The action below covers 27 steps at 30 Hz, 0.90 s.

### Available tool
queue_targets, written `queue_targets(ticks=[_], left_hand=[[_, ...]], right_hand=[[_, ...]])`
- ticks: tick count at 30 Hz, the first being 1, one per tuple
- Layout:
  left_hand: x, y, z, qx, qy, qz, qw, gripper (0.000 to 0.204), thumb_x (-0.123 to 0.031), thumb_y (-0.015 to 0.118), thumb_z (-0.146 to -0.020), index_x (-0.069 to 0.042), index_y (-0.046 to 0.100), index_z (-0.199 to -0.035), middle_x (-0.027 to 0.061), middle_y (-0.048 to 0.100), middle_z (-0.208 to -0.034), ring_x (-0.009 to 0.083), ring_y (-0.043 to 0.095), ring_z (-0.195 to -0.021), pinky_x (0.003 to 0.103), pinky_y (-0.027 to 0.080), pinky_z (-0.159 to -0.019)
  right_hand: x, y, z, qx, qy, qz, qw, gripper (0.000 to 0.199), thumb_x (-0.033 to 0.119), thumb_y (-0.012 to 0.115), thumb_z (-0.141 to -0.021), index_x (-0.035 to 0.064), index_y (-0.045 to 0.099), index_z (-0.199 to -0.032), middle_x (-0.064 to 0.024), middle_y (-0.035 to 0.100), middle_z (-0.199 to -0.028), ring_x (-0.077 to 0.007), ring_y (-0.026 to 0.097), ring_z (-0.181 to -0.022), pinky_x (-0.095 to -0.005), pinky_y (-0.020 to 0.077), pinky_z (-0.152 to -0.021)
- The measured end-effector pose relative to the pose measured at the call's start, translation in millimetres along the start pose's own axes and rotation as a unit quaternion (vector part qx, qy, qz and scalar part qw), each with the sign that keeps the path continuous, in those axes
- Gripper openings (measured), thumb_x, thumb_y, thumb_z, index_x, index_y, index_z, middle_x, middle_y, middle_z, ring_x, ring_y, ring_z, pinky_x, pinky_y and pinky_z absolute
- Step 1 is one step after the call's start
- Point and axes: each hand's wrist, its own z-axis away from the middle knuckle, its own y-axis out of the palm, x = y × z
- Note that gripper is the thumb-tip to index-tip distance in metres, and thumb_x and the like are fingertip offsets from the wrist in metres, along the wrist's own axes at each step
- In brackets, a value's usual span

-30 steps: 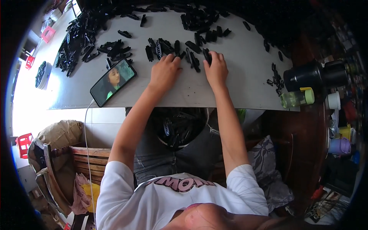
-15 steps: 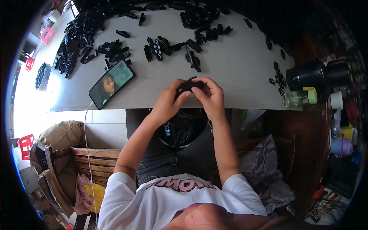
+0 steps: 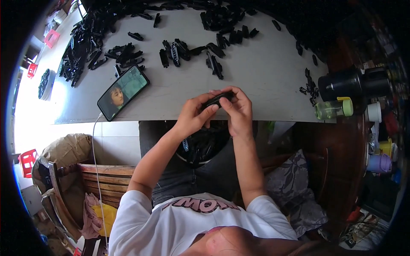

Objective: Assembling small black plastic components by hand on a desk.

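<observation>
**Both hands closed on one black plastic part at the table's near edge**

We take the phone (image 3: pixel 123 92) as our landmark: it lies face up on the grey table (image 3: pixel 265 81), screen lit, with a white cable (image 3: pixel 95 145) running off its lower end and down past the table edge.

To the right of the phone, over the near edge of the table, we find the left hand (image 3: pixel 194 116) and the right hand (image 3: pixel 237 110) brought together. Between them sits a small, long black plastic part (image 3: pixel 218 100). The left thumb and fingers are pinched narrowly on its left end; the right hand's fingers curl over its right end and top. Both hands hold the same part, lifted off the table surface. We cannot tell its finer shape, since the fingers cover most of it.

Beyond the phone, further up the table, we note a loose cluster of black parts (image 3: pixel 179 49) of like kind, and a denser heap (image 3: pixel 83 47) up and to the left of the phone. Below and to the right of the phone, under the hands, a dark container of black parts (image 3: pixel 200 143) rests in the person's lap.

Far to the right of the phone, at the table's end, stand a black flask (image 3: pixel 346 83) and, just below it, a green-capped clear bottle (image 3: pixel 333 109) lying on its side.
</observation>
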Motion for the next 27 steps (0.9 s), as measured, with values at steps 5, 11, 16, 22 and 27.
queue_targets(ticks=[5,11,16,22,27], left_hand=[[-4.7,-23.7,-52.9,-0.112,0.164,-0.338,0.920,0.027,-0.017,0.053,-0.088,-0.006,0.058,-0.112,0.0129,0.061,-0.079,0.0288,0.062,-0.071,0.037,0.047,-0.062],[-8.8,-38.4,-88.1,-0.145,0.186,-0.597,0.767,0.033,-0.008,0.054,-0.080,-0.010,0.054,-0.112,0.0094,0.055,-0.094,0.0292,0.058,-0.086,0.040,0.048,-0.066],[-5.8,-43.7,-90.3,-0.129,0.256,-0.661,0.694,0.030,-0.006,0.059,-0.074,-0.008,0.053,-0.103,0.0084,0.054,-0.099,0.0286,0.055,-0.091,0.040,0.047,-0.066],[-11.8,-41.7,-53.7,-0.145,0.217,-0.575,0.776,0.024,-0.012,0.059,-0.081,-0.005,0.048,-0.101,0.0138,0.056,-0.083,0.0316,0.057,-0.077,0.041,0.046,-0.066],[-7.3,-17.4,-29.6,-0.098,0.204,-0.323,0.919,0.035,-0.019,0.059,-0.087,0.002,0.044,-0.111,0.0213,0.059,-0.082,0.0365,0.059,-0.075,0.037,0.045,-0.066]], right_hand=[[-2.7,-20.0,-66.4,-0.026,-0.037,0.055,0.997,0.018,0.004,0.059,-0.082,0.0021,0.056,-0.100,-0.0064,0.060,-0.096,-0.0142,0.056,-0.088,-0.0294,0.0448,-0.082],[-15.8,-19.9,-152.3,-0.031,-0.177,0.621,0.763,0.016,0.006,0.059,-0.080,0.0055,0.061,-0.096,-0.0082,0.061,-0.098,-0.0245,0.060,-0.089,-0.0340,0.0480,-0.077],[-13.6,-9.2,-170.1,0.016,-0.057,0.783,0.619,0.034,0.009,0.064,-0.076,0.0105,0.057,-0.109,-0.0110,0.059,-0.104,-0.0299,0.058,-0.094,-0.0397,0.0475,-0.079],[11.2,-12.3,-125.6,-0.062,-0.238,0.654,0.716,0.031,0.007,0.061,-0.076,0.0094,0.059,-0.107,-0.0079,0.060,-0.092,-0.0251,0.059,-0.075,-0.0340,0.0481,-0.068],[15.8,-0.5,-47.0,-0.024,0.003,0.270,0.963,0.014,0.013,0.067,-0.080,0.0014,0.061,-0.087,0.0011,0.055,-0.071,-0.0066,0.050,-0.061,-0.0217,0.0384,-0.054]])
